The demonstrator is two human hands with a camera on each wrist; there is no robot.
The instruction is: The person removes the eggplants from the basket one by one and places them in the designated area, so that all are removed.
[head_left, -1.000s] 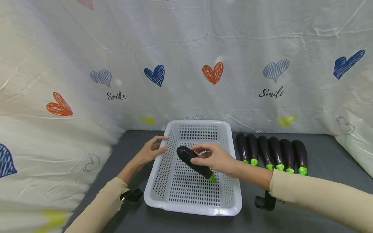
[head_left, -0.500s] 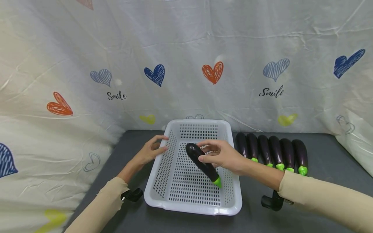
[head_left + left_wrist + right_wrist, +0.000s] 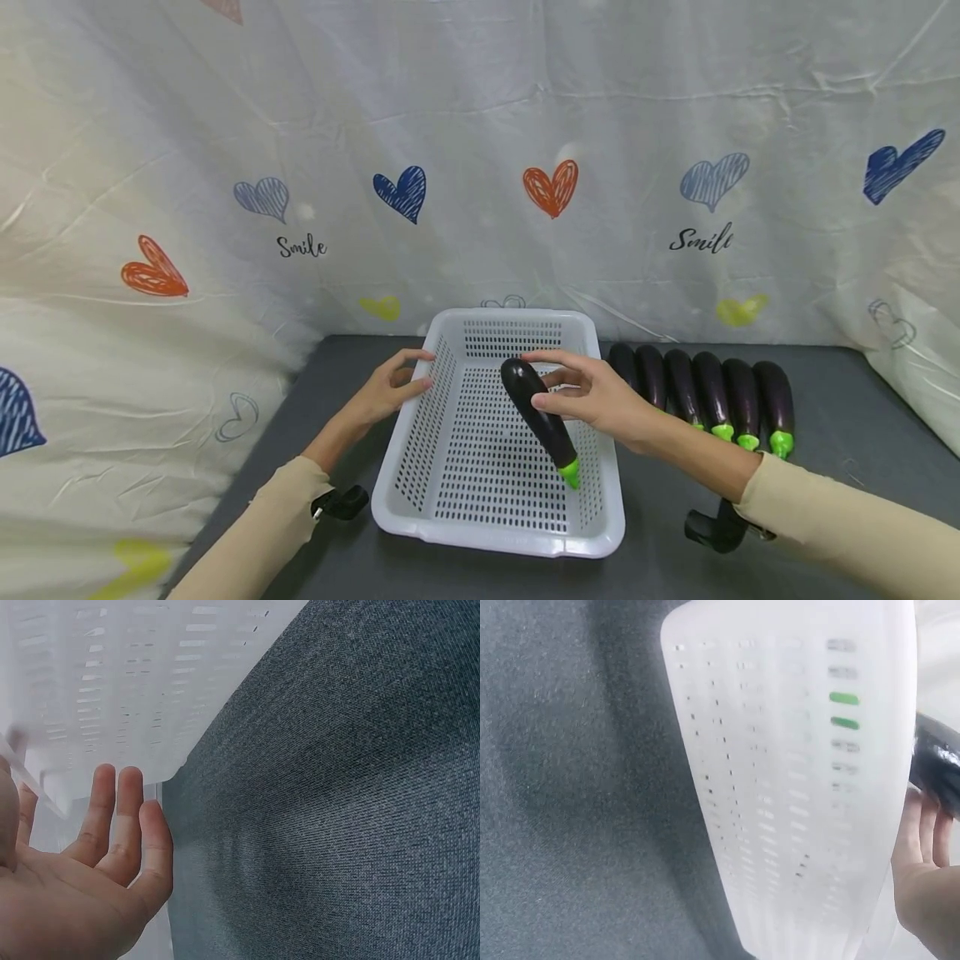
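Note:
A dark purple eggplant (image 3: 542,417) with a green stem end hangs slanted over the inside of a white perforated basket (image 3: 498,542), held between the thumb and fingers of my right hand (image 3: 592,398). In the right wrist view the eggplant (image 3: 937,761) shows behind the basket wall (image 3: 795,750), and green shows through two of its slots. My left hand (image 3: 384,390) touches the basket's left rim with its thumb and index finger. From the left wrist, the other fingers (image 3: 124,825) of that hand appear loosely bent beside the basket's outer side.
Several more eggplants (image 3: 712,396) lie in a row right of the basket, stem ends toward me; my right arm covers part of the nearest ones. A dark grey cloth (image 3: 832,417) covers the table. Behind it hangs a white curtain (image 3: 465,108) printed with hearts.
My right hand has moved right over the basket with the eggplant, which now hangs more steeply and closer to the right wall. The left hand and the basket stay put.

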